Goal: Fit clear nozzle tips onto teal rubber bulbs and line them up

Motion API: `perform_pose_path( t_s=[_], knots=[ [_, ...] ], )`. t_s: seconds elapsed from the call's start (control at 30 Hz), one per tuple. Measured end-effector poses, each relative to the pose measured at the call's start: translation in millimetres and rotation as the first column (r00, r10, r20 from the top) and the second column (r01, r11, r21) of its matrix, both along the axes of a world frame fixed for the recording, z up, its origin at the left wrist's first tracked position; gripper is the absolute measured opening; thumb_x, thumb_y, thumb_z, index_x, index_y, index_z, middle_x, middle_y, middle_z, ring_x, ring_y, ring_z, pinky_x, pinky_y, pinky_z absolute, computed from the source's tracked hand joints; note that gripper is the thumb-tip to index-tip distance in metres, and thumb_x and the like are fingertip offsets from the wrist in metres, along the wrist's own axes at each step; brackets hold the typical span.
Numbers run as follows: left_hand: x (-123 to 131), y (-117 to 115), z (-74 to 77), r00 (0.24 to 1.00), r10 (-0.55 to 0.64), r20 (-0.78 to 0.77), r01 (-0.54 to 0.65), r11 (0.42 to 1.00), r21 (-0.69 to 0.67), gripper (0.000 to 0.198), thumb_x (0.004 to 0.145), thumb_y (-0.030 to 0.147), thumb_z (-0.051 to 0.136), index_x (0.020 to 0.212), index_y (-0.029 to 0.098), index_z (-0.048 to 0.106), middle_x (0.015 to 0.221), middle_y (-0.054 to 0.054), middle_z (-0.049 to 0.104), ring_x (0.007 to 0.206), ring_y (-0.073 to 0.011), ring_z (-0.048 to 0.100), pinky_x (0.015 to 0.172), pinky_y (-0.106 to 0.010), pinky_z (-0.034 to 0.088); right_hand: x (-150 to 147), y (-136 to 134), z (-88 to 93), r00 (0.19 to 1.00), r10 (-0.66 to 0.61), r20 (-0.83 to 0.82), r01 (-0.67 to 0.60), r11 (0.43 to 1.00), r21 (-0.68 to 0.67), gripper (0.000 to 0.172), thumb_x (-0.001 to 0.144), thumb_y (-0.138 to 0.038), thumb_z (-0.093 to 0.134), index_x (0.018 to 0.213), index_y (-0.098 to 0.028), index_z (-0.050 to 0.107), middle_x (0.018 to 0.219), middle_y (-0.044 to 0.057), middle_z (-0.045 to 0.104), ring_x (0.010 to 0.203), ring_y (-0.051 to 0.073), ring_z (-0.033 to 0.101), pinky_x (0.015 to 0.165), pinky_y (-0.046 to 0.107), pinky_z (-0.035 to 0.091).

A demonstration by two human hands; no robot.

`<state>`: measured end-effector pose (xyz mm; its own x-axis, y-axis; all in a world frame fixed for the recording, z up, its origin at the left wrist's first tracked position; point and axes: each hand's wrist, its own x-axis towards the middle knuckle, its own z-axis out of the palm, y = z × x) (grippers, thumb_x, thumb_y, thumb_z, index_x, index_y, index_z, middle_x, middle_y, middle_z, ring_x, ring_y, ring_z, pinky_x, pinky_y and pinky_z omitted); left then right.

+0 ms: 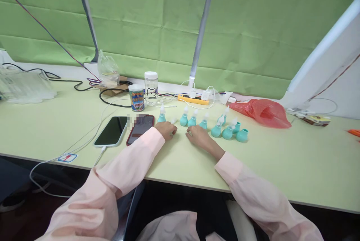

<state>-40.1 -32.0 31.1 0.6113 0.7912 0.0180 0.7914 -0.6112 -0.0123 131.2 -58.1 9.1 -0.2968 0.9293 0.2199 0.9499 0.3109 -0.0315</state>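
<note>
My left hand [168, 131] lies low over the table with its fingers curled. Whatever they close around, if anything, is hidden. Just past its fingers a small clear nozzle [173, 120] shows, and behind it stands a teal nasal aspirator bulb [161, 117] with a clear tip. My right hand [197, 135] rests on the table with fingers loosely bent and apart, nothing visible in them. Beyond it are several teal aspirators with clear tips, one of them [192, 121] right behind the knuckles. To its right stand two open bulbs without tips, the nearer one [242, 135] at the end of the group.
Left of my left arm lie a red-edged phone [140, 130] and a charging phone [111, 131] with a white cable. Behind stand a printed tub [137, 98], a clear jar [151, 87] and a yellow power strip [193, 100]. A red plastic bag [264, 113] lies at right.
</note>
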Motion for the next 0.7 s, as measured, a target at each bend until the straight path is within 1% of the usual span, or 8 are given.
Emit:
perform_pose_path(
  t_s=[0.13,0.23,0.33,0.43,0.5,0.57,0.63,0.7],
  knots=[
    [0.7,0.0,1.7,0.999,0.032,0.022,-0.032,0.999,-0.025,0.018,0.066,0.023,0.045,0.078,0.022,0.058,0.08,-0.007,0.058,0.08,-0.0211,0.054,0.063,-0.029,0.04,-0.8,-0.6,0.5,1.0,-0.001,-0.017,0.001,1.0,0.006,0.025,0.076,-0.021,0.038,0.088,-0.013,0.058,0.083,0.012,0.061,0.084,0.023,0.054,0.064,0.027,0.037],
    [2.0,-0.5,2.4,0.998,0.062,0.012,-0.061,0.998,-0.019,0.017,0.067,0.022,0.045,0.077,0.022,0.058,0.08,-0.007,0.058,0.079,-0.0198,0.054,0.063,-0.028,0.039,-2.7,-1.4,2.3,0.998,-0.007,-0.055,0.007,1.0,0.012,0.026,0.075,-0.024,0.04,0.09,-0.014,0.058,0.077,0.01,0.062,0.08,0.021,0.055,0.063,0.026,0.037],
    [3.7,-1.8,3.4,0.998,0.053,0.038,-0.053,0.998,0.015,0.018,0.07,0.024,0.043,0.078,0.021,0.058,0.078,-0.008,0.059,0.077,-0.0213,0.054,0.061,-0.029,0.039,-5.9,-2.6,5.2,0.982,0.008,-0.19,-0.002,0.999,0.032,0.027,0.074,-0.03,0.043,0.092,-0.016,0.058,0.063,0.004,0.06,0.07,0.018,0.056,0.059,0.025,0.037],
    [5.6,-2.5,4.7,0.977,0.009,0.215,-0.021,0.998,0.057,0.022,0.072,0.028,0.04,0.084,0.021,0.058,0.079,-0.007,0.059,0.076,-0.0201,0.054,0.061,-0.028,0.039,-8.4,-4.3,6.6,0.919,0.106,-0.38,-0.086,0.994,0.067,0.027,0.072,-0.032,0.046,0.091,-0.017,0.057,0.053,0.0,0.057,0.056,0.013,0.054,0.055,0.023,0.039],
    [7.0,-2.1,5.0,0.918,-0.034,0.395,0.02,0.999,0.04,0.022,0.073,0.03,0.04,0.085,0.021,0.057,0.078,-0.004,0.059,0.071,-0.0156,0.054,0.061,-0.024,0.039,-8.4,-5.4,5.7,0.842,0.175,-0.51,-0.144,0.985,0.1,0.028,0.071,-0.032,0.047,0.091,-0.016,0.056,0.052,-0.002,0.056,0.049,0.01,0.052,0.052,0.022,0.04],
    [8.6,-1.2,4.1,0.826,-0.059,0.561,0.082,0.997,-0.015,0.022,0.073,0.032,0.042,0.083,0.02,0.057,0.071,-0.002,0.059,0.062,-0.0113,0.052,0.059,-0.021,0.039,-7.0,-6.2,3.4,0.754,0.203,-0.624,-0.159,0.979,0.127,0.028,0.07,-0.034,0.048,0.089,-0.015,0.057,0.054,-0.002,0.056,0.046,0.009,0.05,0.05,0.021,0.041],
    [10.6,-0.4,1.8,0.727,-0.028,0.686,0.143,0.983,-0.111,0.023,0.072,0.033,0.043,0.08,0.017,0.057,0.061,-0.001,0.057,0.055,-0.009,0.049,0.054,-0.019,0.038,-5.1,-6.3,0.5,0.662,0.198,-0.723,-0.149,0.98,0.132,0.029,0.069,-0.036,0.049,0.085,-0.014,0.059,0.055,0.0,0.057,0.045,0.009,0.051,0.048,0.022,0.043],
    [13.1,-0.1,-1.6,0.633,0.064,0.771,0.213,0.944,-0.254,0.026,0.07,0.036,0.044,0.08,0.015,0.056,0.055,0.0,0.053,0.051,-0.0081,0.048,0.048,-0.018,0.037,-3.7,-6.0,-2.1,0.559,0.174,-0.811,-0.146,0.983,0.11,0.03,0.067,-0.039,0.051,0.08,-0.014,0.06,0.057,0.002,0.059,0.046,0.01,0.053,0.048,0.024,0.045]
  ],
)
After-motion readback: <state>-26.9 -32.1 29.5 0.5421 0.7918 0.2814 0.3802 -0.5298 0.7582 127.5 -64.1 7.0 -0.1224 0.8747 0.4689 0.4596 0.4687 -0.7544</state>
